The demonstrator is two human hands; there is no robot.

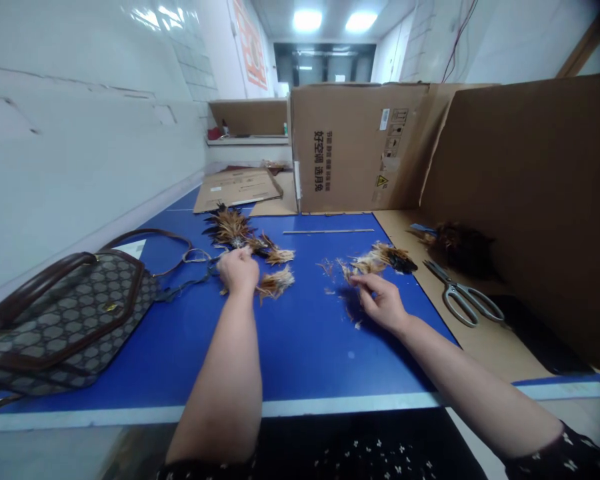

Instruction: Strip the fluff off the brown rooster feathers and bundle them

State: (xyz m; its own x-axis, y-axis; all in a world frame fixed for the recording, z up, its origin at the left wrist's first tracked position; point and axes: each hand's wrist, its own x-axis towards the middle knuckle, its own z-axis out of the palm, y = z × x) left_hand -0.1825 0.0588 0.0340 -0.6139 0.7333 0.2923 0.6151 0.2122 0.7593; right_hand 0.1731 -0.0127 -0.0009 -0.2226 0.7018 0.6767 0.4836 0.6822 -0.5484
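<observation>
My left hand (239,269) is closed in a pinch at the lower end of a bundle of brown and black feathers (230,229) on the blue table top. What its fingertips grip is hidden by the hand. Beside it lie two small clumps, one of pale-tipped feathers (277,282) and another with darker feathers (279,255). My right hand (384,305) pinches pale feathers (349,273) between thumb and forefinger, at the near edge of a tan-to-black feather pile (380,259). Loose bits of fluff (329,268) are scattered between the hands.
At left sits a patterned handbag (75,313) with its strap and a blue-grey cord. Large scissors (463,293) rest on cardboard at right, near a dark feather heap (463,250). A thin strip (329,232) lies beyond the hands. A cardboard box (360,147) stands behind.
</observation>
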